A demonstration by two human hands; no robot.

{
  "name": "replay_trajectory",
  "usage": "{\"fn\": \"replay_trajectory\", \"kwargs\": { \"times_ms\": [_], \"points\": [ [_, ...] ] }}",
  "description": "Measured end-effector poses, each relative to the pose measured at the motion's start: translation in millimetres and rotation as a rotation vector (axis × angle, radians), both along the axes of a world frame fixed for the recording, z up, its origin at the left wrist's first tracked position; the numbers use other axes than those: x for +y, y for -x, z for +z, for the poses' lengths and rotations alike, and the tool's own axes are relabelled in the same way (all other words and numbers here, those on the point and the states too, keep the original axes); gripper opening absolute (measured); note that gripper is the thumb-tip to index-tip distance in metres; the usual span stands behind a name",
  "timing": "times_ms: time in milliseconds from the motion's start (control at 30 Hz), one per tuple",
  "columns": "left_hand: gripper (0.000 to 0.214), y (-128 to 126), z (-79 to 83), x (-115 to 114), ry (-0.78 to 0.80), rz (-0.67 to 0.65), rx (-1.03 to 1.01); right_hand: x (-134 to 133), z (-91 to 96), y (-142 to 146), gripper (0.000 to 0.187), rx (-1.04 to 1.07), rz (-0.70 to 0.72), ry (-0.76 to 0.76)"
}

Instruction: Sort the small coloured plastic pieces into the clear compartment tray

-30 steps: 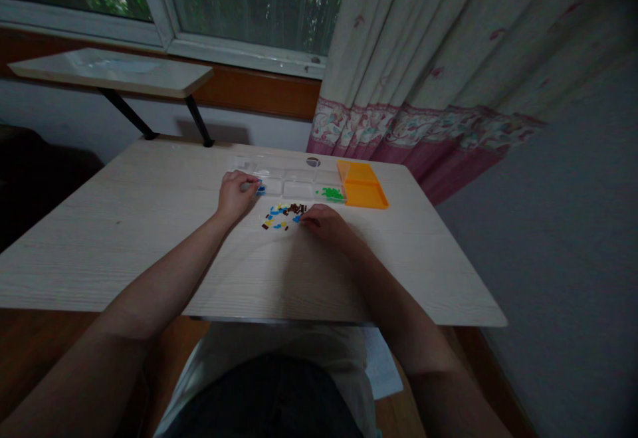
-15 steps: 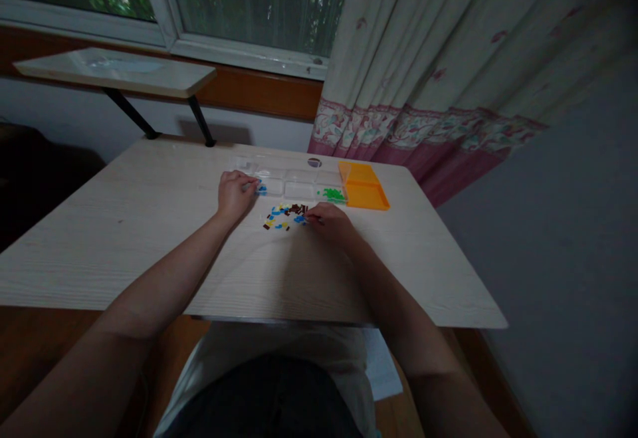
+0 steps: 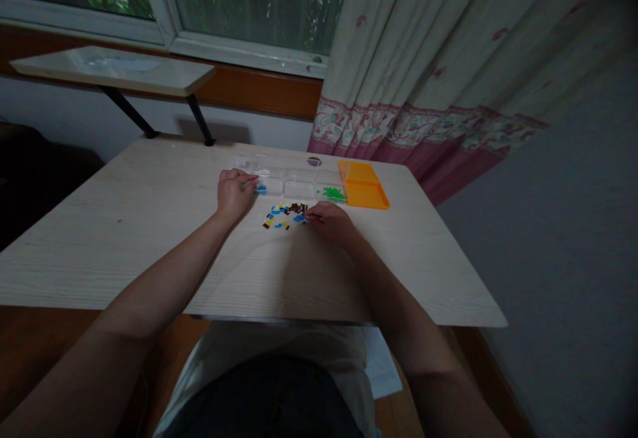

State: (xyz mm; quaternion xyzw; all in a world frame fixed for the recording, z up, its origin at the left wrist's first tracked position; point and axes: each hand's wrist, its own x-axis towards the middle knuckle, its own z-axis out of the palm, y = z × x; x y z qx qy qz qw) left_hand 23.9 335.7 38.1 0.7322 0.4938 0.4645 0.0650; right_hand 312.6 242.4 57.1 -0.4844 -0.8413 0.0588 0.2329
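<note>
A clear plastic compartment tray (image 3: 299, 189) lies on the table. My left hand (image 3: 234, 192) is at its left end, fingertips pinched together over a compartment that holds small blue pieces (image 3: 260, 189). Whether anything is still between those fingertips is too small to tell. In front of the tray is a loose pile of tiny brown pieces (image 3: 298, 208), yellow pieces (image 3: 272, 222) and blue ones. My right hand (image 3: 329, 219) rests at the pile's right edge, thumb and finger closed near some blue pieces; what they grip cannot be made out. Green pieces (image 3: 333, 193) sit in the tray's right front compartment.
An orange tray or lid (image 3: 366, 192) adjoins the clear tray on the right. Behind lies a small dark oval (image 3: 314, 161) on the wooden table (image 3: 149, 245). A raised shelf (image 3: 114, 72) stands at the back left, and a curtain (image 3: 399, 112) hangs behind.
The blue piece at my left fingertips no longer shows there; blue pieces lie in the compartment below. My right hand stays at the pile, almost still.
</note>
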Motion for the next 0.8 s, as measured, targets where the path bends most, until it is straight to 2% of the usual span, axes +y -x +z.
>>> {"fn": "replay_trajectory", "kwargs": {
  "times_ms": [133, 233, 333, 467, 600, 800],
  "points": [
    [0.022, -3, 4.8, -4, -0.016, 0.016, 0.024, 2, -3.3, 0, 0.018, -0.001, -0.003, -0.011],
    [0.021, -8, 12.2, -11, -0.072, -0.018, 0.032, 3, -5.5, 1, 0.016, 0.001, -0.006, -0.035],
    [0.022, -17, 20.9, -24, -0.117, -0.114, 0.059, 3, -5.3, 1, 0.013, -0.006, 0.021, -0.039],
    [0.022, -30, 28.0, -42, -0.100, -0.274, 0.135, 3, -2.2, 1, 0.010, -0.021, 0.024, -0.045],
    [0.024, -39, 28.4, -49, -0.074, -0.407, 0.204, 1, 1.1, 4, 0.010, -0.050, 0.026, -0.051],
    [0.025, -39, 23.2, -44, -0.064, -0.417, 0.189, -5, 4.5, 14, 0.015, -0.106, -0.024, -0.025]
  ]
}}
